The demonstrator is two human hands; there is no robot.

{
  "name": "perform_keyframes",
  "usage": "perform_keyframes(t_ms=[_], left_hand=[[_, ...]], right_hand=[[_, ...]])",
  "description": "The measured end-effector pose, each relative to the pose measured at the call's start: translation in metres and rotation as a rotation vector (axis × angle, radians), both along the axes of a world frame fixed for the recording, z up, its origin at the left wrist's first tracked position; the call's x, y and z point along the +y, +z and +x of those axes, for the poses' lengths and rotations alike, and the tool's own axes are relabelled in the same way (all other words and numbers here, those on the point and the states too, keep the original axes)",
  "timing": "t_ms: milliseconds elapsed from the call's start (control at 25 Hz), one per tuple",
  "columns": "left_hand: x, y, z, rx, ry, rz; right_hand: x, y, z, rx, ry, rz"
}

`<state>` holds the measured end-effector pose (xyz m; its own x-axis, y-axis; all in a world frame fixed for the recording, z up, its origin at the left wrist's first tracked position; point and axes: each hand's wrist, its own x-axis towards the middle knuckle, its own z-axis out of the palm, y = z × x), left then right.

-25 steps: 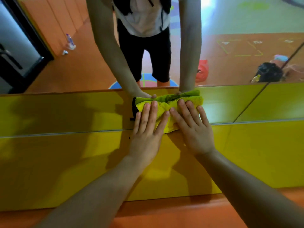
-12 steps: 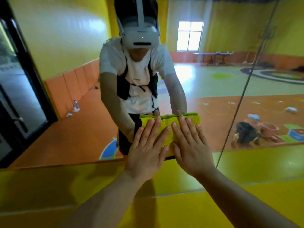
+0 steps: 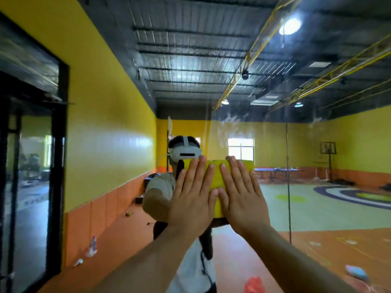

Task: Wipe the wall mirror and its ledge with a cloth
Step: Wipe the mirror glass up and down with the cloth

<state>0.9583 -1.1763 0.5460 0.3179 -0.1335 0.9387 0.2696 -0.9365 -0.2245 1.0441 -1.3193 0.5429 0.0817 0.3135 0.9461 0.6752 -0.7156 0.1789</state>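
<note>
A folded yellow cloth [image 3: 216, 178] lies flat against the wall mirror [image 3: 317, 155], at about head height of the reflected person. My left hand [image 3: 193, 197] presses on the cloth's left half with straight, spread fingers. Beside it, my right hand [image 3: 241, 197] presses the right half the same way, thumbs nearly touching. Smears show on the glass above the cloth. The ledge is out of view below.
A vertical seam [image 3: 288, 187] between mirror panels runs just right of my hands. A black door frame [image 3: 57, 166] stands at the left. The mirror reflects a yellow-walled hall with an orange floor, a bottle [image 3: 92, 247] by the wall and small items.
Both hands have slid the cloth upward, from the yellow ledge onto the mirror and then higher up the glass. My view has tilted up with them.
</note>
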Motion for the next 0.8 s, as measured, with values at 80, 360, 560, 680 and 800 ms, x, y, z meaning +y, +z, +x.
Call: perform_keyframes(t_ms=[80, 360, 560, 680, 800], left_hand=[[0.001, 0.059, 0.007, -0.037, 0.021, 0.042], [-0.002, 0.237, 0.030, -0.187, 0.030, 0.110], [-0.010, 0.313, 0.038, -0.196, 0.059, 0.085], [-0.019, 0.319, 0.042, -0.235, 0.072, 0.040], [-0.042, 0.319, 0.057, -0.241, 0.068, 0.050]], right_hand=[[0.001, 0.056, 0.006, -0.031, 0.001, 0.035], [0.008, 0.230, 0.032, -0.124, -0.002, 0.182], [0.000, 0.310, 0.039, -0.100, 0.068, 0.177], [-0.008, 0.320, 0.043, -0.140, 0.115, 0.143], [-0.034, 0.321, 0.061, -0.192, 0.104, 0.153]])
